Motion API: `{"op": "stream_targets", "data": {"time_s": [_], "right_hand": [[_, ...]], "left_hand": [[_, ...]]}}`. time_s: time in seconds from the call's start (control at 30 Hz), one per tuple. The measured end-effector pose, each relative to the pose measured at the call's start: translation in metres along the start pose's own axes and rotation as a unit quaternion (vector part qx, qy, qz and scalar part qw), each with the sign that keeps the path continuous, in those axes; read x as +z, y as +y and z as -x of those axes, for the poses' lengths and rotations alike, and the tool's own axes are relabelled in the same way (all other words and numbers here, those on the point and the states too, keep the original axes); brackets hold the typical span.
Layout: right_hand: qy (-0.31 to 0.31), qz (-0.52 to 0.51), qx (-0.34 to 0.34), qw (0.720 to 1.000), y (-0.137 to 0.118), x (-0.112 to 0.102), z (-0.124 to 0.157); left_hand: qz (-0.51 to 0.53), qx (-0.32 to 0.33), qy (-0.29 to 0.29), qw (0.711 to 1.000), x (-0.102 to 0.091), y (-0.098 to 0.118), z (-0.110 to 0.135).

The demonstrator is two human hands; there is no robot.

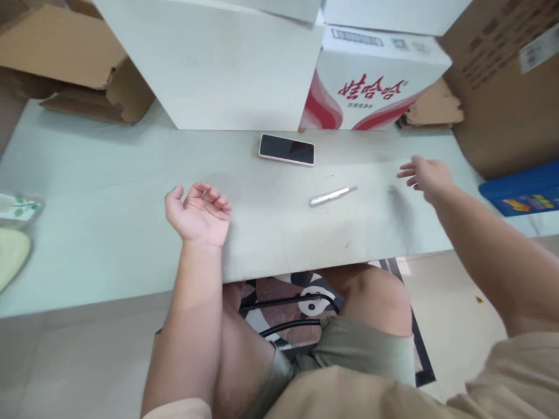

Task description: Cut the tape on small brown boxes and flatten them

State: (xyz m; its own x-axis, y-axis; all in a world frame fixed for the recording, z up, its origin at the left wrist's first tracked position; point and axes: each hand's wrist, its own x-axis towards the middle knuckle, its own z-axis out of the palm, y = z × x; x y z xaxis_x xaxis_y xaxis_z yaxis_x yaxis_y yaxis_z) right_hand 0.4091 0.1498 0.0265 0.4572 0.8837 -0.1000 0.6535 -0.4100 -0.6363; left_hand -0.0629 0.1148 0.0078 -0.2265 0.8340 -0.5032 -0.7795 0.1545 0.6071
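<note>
two hands [200,215] [430,176] flank one phone [287,149] and one tool [331,196].

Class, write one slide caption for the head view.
Empty left hand and right hand either side of a slim white tool, with a phone lying beyond it on the pale table.

Red "娃哈哈" [372,88] above small "饮用纯净水" [360,105] on a white-and-red carton [379,70]

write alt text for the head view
A person's left hand, palm up, and right hand, both empty, are over a pale table, with a slim pen-like tool between them and a phone farther back, before a large white box.
</note>
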Motion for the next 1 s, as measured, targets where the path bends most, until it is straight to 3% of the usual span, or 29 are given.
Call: {"op": "stream_targets", "data": {"time_s": [0.1, 0.17, 0.37, 0.47, 0.73, 0.87, 1.0], "right_hand": [[-0.024, 0.032, 0.027, 0.999, -0.024, 0.056, 0.034], [-0.053, 0.060, -0.004, 0.997, -0.049, 0.080, 0.052], [-0.116, 0.166, -0.194, 0.960, -0.138, 0.132, 0.091], [-0.145, 0.169, -0.286, 0.932, -0.182, 0.171, 0.104], [-0.185, 0.117, -0.464, 0.858, -0.305, 0.323, 0.119], [-0.160, 0.108, -0.465, 0.864, -0.371, 0.378, 0.125], [-0.166, 0.203, -0.405, 0.876, -0.415, 0.397, 0.126]], "left_hand": [[0.008, 0.001, -0.026, 1.000, -0.010, 0.001, -0.001], [0.018, 0.002, -0.033, 0.999, -0.017, 0.003, 0.000], [0.073, 0.005, -0.044, 0.996, -0.035, 0.023, 0.010], [0.110, 0.011, -0.027, 0.993, -0.045, 0.037, 0.013], [0.177, 0.009, 0.000, 0.984, -0.070, 0.065, 0.008], [0.187, -0.004, 0.008, 0.982, -0.072, 0.073, 0.004], [0.192, -0.006, 0.021, 0.981, -0.075, 0.081, 0.003]]}}
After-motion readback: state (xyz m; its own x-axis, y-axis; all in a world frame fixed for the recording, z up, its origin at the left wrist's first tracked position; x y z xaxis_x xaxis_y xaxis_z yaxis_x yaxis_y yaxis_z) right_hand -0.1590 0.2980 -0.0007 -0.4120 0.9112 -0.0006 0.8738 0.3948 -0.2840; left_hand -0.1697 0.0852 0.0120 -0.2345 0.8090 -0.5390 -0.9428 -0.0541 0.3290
